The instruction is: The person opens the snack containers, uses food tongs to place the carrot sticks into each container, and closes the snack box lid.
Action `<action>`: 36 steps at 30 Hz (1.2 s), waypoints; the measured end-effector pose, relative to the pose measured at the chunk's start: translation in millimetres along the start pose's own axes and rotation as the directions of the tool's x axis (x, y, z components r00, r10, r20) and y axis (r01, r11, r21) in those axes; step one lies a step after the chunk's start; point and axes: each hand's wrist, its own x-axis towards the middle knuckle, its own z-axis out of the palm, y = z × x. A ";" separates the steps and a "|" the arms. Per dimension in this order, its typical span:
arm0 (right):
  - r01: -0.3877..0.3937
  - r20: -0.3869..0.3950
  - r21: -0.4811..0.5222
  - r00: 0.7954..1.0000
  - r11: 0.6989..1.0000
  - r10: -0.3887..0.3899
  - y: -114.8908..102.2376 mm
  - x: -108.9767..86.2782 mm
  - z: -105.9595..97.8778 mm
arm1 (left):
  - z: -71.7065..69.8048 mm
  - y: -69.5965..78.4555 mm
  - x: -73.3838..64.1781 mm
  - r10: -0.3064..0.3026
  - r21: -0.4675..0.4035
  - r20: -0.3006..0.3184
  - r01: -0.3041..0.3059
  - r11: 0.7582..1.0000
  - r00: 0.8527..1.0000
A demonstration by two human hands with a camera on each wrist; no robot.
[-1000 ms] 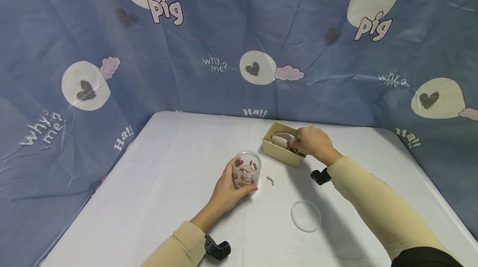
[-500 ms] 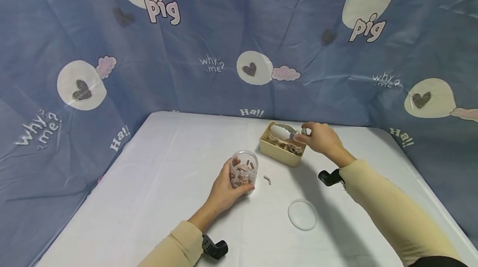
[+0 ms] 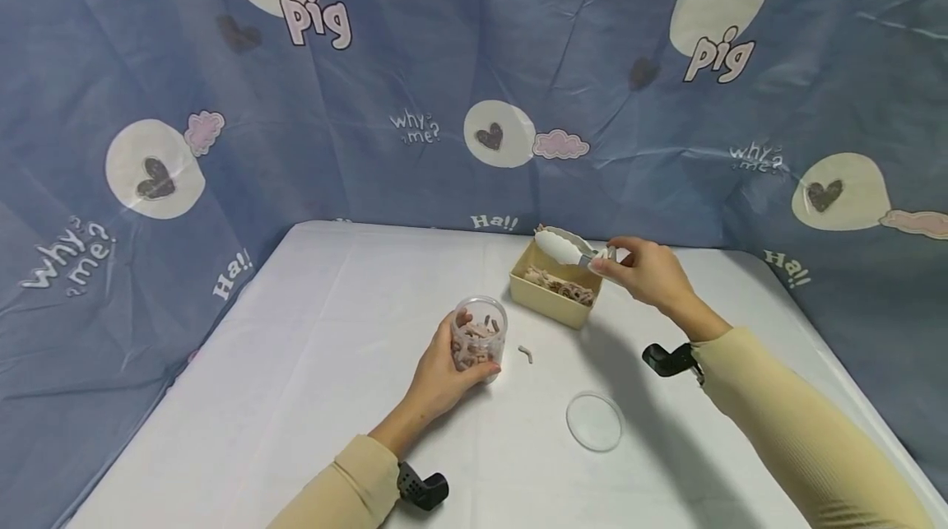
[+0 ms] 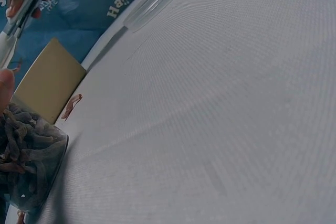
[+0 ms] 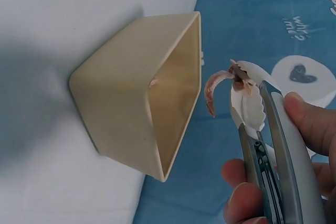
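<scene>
My left hand (image 3: 437, 373) grips a clear plastic jar (image 3: 490, 340) by its side; short brown-pink curled pieces (image 4: 23, 150) partly fill it. Over the cream rectangular box (image 3: 548, 303), my right hand (image 3: 652, 274) holds tongs (image 3: 560, 248) with white scalloped tips. In the right wrist view the tips pinch a small clump of the curled pieces (image 5: 211, 92), one dangling. More such pieces (image 3: 566, 288) lie at the bottom of the box. The tongs' tips are above the box rim, near its back edge.
One loose piece (image 3: 526, 353) lies on the white tabletop (image 3: 355, 331) between jar and box. A clear round lid (image 4: 157, 2) lies nearer the front right. A blue printed cloth (image 3: 415, 183) hangs behind and along the sides.
My right hand has lifted the tongs up out of the box, with pieces in their tips. The left hand keeps its grip on the jar; the view shifts slightly.
</scene>
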 end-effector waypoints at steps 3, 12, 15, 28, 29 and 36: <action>-0.015 0.005 0.035 1.000 0.999 0.015 -1.0 -3.6 -1.7 | -0.1 -0.9 0.0 0.004 -0.004 0.002 -0.004 1.000 1.000; -0.035 -0.020 0.166 0.999 0.986 0.038 -4.7 -16.9 -2.1 | 0.1 -4.0 -2.0 -0.006 0.014 -0.003 0.006 1.000 1.000; -0.020 -0.035 0.187 0.999 0.982 0.027 -8.3 -19.7 -3.3 | -0.6 -4.2 -1.8 -0.012 0.021 -0.006 0.012 1.000 1.000; 0.034 -0.046 0.270 0.999 0.962 -0.023 -35.9 -27.9 -7.9 | -0.6 -3.9 1.0 -0.010 0.015 0.002 0.010 1.000 1.000; 0.041 -0.044 0.272 0.999 0.962 -0.030 -38.2 -28.6 -7.8 | -0.6 -3.7 1.3 -0.007 0.015 0.002 0.007 1.000 1.000; 0.069 -0.026 0.318 0.998 0.946 -0.064 -52.6 -35.6 -7.3 | -0.2 -2.5 3.3 0.018 0.006 0.009 -0.018 1.000 1.000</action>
